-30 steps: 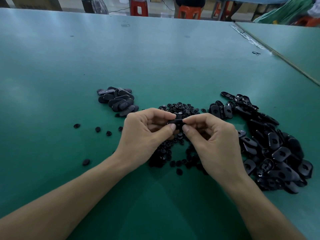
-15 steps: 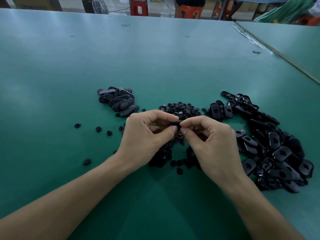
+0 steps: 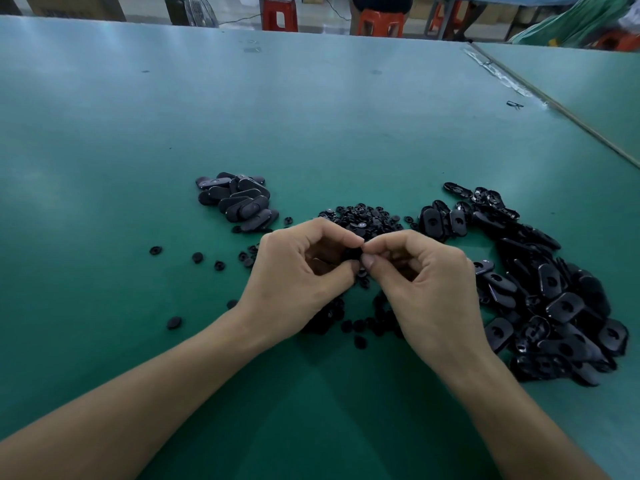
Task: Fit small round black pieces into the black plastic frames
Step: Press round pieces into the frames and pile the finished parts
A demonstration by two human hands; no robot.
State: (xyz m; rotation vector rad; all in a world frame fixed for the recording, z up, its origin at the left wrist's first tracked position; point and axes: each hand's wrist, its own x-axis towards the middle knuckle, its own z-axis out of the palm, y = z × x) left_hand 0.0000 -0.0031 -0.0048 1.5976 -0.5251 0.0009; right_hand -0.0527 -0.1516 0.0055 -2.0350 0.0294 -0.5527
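Note:
My left hand (image 3: 301,275) and my right hand (image 3: 426,289) meet fingertip to fingertip over the middle of the green table (image 3: 311,116). Between them they pinch one black frame (image 3: 354,253), mostly hidden by my fingers; whether a round piece sits in it I cannot tell. A heap of small round black pieces (image 3: 363,216) lies just beyond and under my hands. Empty black frames (image 3: 554,296) are piled at the right. A smaller stack of frames (image 3: 239,202) lies at the left.
Loose round pieces (image 3: 197,257) are scattered left of my hands. A seam (image 3: 554,105) to a second green table runs at the far right, with a small clip (image 3: 515,105) near it. Red stools (image 3: 280,12) and a fan (image 3: 194,10) stand beyond the far edge.
My fingertips have closed tighter together round the frame, so less of it shows than a second ago. The hands stay in the same spot.

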